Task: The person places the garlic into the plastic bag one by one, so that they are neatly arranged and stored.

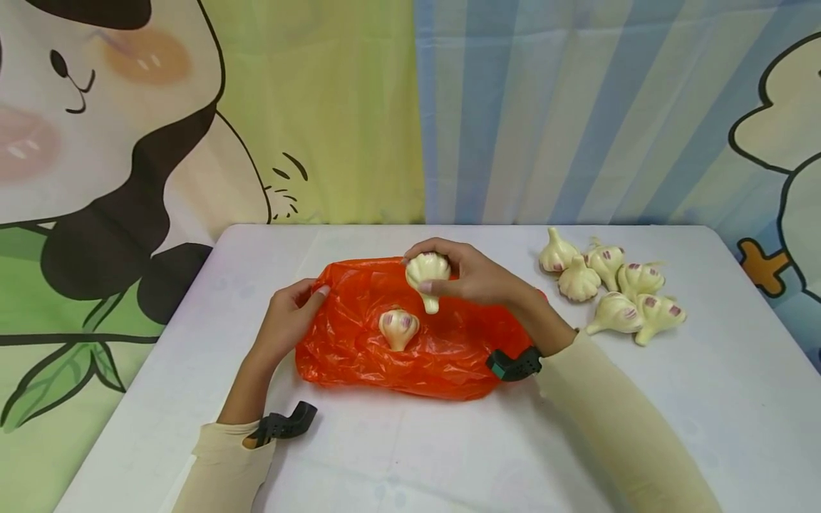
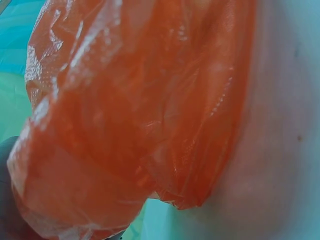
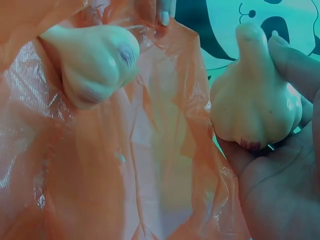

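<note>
A red plastic bag (image 1: 359, 367) lies spread on the table, its mouth facing up. My left hand (image 1: 286, 318) pinches the bag's left edge between thumb and fingers. Over the bag, my right hand (image 1: 471, 274) grips a garlic bulb (image 1: 428, 274) with its stem pointing down in the head view. Another garlic bulb (image 1: 399, 328) rests on the bag's red plastic, below the held one. In the right wrist view the held bulb (image 3: 255, 100) sits between thumb and fingers, beside the bag. Red plastic fills most of the left wrist view.
Several more garlic bulbs (image 1: 616, 311) lie clustered at the table's right rear. The white table (image 1: 398, 456) backs onto a printed curtain (image 1: 545, 107). Each wrist carries a black camera mount (image 1: 285, 422).
</note>
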Demonstrator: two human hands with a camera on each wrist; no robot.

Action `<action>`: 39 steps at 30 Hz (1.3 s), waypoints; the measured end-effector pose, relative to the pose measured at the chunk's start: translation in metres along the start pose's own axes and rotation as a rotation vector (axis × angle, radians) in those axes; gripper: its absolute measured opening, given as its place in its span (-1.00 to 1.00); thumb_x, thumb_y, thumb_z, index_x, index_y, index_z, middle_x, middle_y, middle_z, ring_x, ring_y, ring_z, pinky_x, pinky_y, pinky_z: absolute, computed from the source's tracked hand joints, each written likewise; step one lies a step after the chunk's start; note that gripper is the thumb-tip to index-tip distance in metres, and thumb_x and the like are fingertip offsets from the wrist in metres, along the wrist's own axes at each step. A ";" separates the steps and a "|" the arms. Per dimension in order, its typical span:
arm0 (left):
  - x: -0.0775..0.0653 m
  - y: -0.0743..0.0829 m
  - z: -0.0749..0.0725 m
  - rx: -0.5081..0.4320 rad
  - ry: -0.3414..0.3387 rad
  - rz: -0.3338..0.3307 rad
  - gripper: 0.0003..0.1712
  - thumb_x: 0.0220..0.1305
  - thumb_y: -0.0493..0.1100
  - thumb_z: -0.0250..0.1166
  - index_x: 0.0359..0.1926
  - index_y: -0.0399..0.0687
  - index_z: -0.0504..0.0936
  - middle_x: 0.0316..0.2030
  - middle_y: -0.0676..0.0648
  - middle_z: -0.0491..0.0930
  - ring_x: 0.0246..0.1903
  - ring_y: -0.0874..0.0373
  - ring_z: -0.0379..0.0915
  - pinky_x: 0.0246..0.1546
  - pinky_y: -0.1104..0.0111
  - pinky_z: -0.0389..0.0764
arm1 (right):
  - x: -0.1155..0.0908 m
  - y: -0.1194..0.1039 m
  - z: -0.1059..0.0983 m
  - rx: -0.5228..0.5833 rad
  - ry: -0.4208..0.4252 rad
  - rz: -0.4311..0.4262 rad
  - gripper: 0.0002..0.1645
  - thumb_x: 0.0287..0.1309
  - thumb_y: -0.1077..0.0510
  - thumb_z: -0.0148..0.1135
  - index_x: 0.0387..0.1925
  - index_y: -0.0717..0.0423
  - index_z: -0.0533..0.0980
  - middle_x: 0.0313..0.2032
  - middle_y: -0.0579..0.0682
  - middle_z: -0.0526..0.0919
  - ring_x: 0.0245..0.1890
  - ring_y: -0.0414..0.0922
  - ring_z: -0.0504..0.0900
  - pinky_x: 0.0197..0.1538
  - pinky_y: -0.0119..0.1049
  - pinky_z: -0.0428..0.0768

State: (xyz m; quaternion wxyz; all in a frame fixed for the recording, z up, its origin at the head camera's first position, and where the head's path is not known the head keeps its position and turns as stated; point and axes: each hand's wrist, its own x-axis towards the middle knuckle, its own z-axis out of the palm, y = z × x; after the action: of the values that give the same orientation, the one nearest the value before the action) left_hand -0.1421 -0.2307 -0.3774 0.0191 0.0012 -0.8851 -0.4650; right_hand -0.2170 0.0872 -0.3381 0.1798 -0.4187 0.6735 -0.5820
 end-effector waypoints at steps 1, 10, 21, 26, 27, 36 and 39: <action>0.000 0.000 0.000 -0.003 -0.001 -0.001 -0.53 0.44 0.10 0.10 0.09 -0.14 0.60 -0.15 -0.11 0.61 -0.23 -0.02 0.46 -0.24 0.39 0.62 | 0.000 -0.001 0.001 0.006 -0.003 -0.002 -0.52 0.20 0.39 0.24 0.17 0.25 0.42 -0.01 0.10 0.52 -0.09 0.04 0.50 -0.08 -0.15 0.60; 0.001 -0.003 0.002 0.061 0.002 0.016 -0.54 0.44 0.11 0.09 0.09 -0.11 0.60 -0.22 -0.10 0.60 -0.29 -0.01 0.44 -0.28 0.30 0.62 | -0.002 -0.009 0.011 0.006 -0.088 0.042 -0.54 0.22 0.30 0.26 0.16 0.12 0.45 0.03 0.07 0.48 -0.08 0.03 0.49 -0.11 -0.09 0.60; 0.000 -0.003 0.002 0.067 0.001 0.016 -0.54 0.45 0.09 0.09 0.11 -0.13 0.59 -0.15 -0.10 0.60 -0.24 0.00 0.44 -0.23 0.27 0.62 | -0.003 0.013 0.013 -0.149 -0.110 0.145 -0.55 0.24 0.19 0.28 0.16 0.04 0.45 -0.02 -0.02 0.51 -0.12 -0.04 0.52 -0.09 -0.17 0.58; 0.001 -0.001 0.003 0.066 -0.002 0.012 -0.56 0.45 0.05 0.09 0.13 -0.13 0.58 -0.11 -0.10 0.61 -0.21 0.00 0.46 -0.18 0.21 0.62 | -0.003 0.022 0.010 -0.220 -0.058 0.166 -0.55 0.25 0.18 0.28 0.15 0.06 0.45 -0.02 -0.01 0.51 -0.08 -0.06 0.51 -0.04 -0.19 0.57; 0.001 -0.001 0.003 0.066 -0.003 0.011 -0.56 0.45 0.05 0.09 0.13 -0.13 0.58 -0.11 -0.10 0.61 -0.21 0.00 0.47 -0.17 0.20 0.62 | -0.004 0.023 0.010 -0.231 -0.052 0.170 -0.56 0.24 0.17 0.28 0.15 0.04 0.45 -0.01 -0.01 0.51 -0.07 -0.06 0.51 -0.03 -0.19 0.57; 0.001 -0.001 0.003 0.059 -0.004 0.014 -0.57 0.45 0.03 0.08 0.14 -0.15 0.58 -0.10 -0.11 0.62 -0.20 0.00 0.49 -0.14 0.17 0.62 | -0.007 0.033 0.008 -0.296 -0.040 0.204 -0.48 0.21 0.08 0.33 0.17 0.10 0.44 -0.04 -0.02 0.54 -0.11 -0.08 0.54 -0.04 -0.18 0.56; 0.000 0.000 0.002 0.054 -0.007 0.005 -0.56 0.45 0.02 0.08 0.14 -0.15 0.57 -0.09 -0.12 0.62 -0.18 0.00 0.49 -0.13 0.16 0.62 | -0.007 0.034 0.009 -0.282 -0.042 0.207 -0.46 0.20 0.08 0.34 0.18 0.10 0.44 -0.02 -0.01 0.53 -0.14 -0.06 0.55 -0.07 -0.18 0.58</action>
State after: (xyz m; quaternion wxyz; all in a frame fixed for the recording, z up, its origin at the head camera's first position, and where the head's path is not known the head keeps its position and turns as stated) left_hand -0.1424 -0.2290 -0.3788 0.0175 -0.0022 -0.8974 -0.4408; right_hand -0.2189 0.0861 -0.3735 0.1923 -0.3802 0.7840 -0.4515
